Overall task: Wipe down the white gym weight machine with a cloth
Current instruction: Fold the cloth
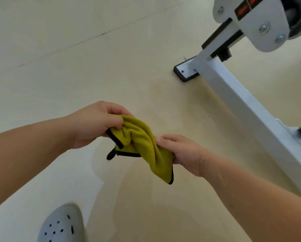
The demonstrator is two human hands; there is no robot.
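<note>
At the near left I see the toe of a grey shoe [62, 224] on the pale floor [59, 49]; beyond it the left hand [93, 123] grips one bunched end of the yellow cloth [141, 142], fingers curled round it; a black loop [111, 154] hangs from the cloth's black-edged corner just below that hand; the cloth stretches, twisted, across to the right hand [179, 152], which clenches the other end, with a corner drooping beneath it; I judge that both hands hold it this way to wring or refold it before wiping, since it touches nothing but the hands and hangs over the floor, apart from the machine; its long axis runs from far left to near right. Further right stands the white weight machine [242, 102]; its square beam lies along much the same diagonal, from a black foot pad [184, 72] toward the near right edge; a bolted white plate [256, 23] sits over its far end; I judge the beam the closest surface to wipe.
</note>
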